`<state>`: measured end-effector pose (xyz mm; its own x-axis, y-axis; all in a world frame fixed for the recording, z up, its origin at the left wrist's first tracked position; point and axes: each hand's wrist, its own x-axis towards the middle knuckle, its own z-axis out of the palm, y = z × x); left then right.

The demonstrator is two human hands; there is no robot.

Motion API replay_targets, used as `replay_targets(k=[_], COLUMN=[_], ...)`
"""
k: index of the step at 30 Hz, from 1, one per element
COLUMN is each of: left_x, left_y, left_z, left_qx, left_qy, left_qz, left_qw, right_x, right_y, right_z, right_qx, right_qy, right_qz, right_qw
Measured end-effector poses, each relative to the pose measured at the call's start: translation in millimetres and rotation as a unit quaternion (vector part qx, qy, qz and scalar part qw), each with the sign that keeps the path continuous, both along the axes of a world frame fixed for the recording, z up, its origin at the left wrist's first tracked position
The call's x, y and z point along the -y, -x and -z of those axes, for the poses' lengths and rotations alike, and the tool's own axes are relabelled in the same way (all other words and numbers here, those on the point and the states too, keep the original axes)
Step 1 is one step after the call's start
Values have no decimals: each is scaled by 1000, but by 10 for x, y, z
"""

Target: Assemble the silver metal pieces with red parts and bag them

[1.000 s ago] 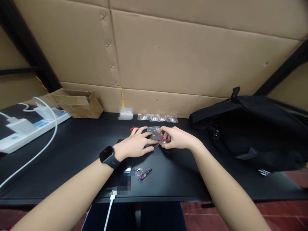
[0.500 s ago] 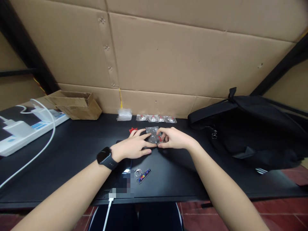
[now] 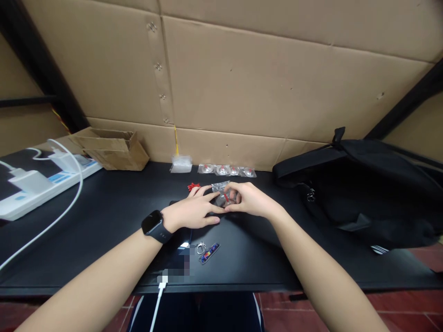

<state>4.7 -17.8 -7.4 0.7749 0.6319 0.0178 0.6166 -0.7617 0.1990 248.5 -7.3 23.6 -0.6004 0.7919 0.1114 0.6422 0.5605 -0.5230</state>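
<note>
Lying on the dark bench [image 3: 256, 260] between two bare hands, a clear plastic bag [image 3: 217, 187] shows a small red piece [image 3: 226, 197] at its right side. The left hand [image 3: 194, 211] is palm down with its fingers spread, the tips at the bag's left and near edges. The right hand [image 3: 255, 199] has its fingers curled in, thumb and forefinger pinching the bag's right side around the red piece; how the other fingers sit behind it I cannot tell. A little heap of red pieces [image 3: 194, 186] lies just beyond the left hand. Farther back, near the cardboard wall [image 3: 242, 83], stand out four clear packets [image 3: 222, 170] in a row, each with a touch of red, and left of them a stack of clear bags [image 3: 181, 164]. Nearer the front edge, a colourful keychain [image 3: 209, 253] lies beside a partly blurred dark device [image 3: 178, 260] with a white cable [image 3: 158, 299]. A dark watch [image 3: 152, 223] circles the left wrist. Outermost are an open cardboard box [image 3: 117, 152] and a white power strip [image 3: 51, 188] at left, and a black backpack [image 3: 374, 189] at right.
</note>
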Motion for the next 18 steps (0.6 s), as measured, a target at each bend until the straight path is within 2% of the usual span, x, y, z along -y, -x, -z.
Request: replay_targets(k=[9,14,16,18], left_x=[41,39,39,40], left_y=[-15,-13,-16,-19], left_z=[-58,-47,-43,-41], left_qx=[-5,1,2,7], left_qy=[10,13,12,11], left_qz=[1,-3,-3,-1], left_qw=[1000,1000,1000,1000], right_x=[-102,-105,-126,-151], right_y=[-53,-13,-12,-12], right_z=[97,133,155,184], right_qx=[-45,-49,-43,-20], right_qy=[44,50,24,-39], right_qz=[20,4,-3,16], right_qw=[998,998,999,999])
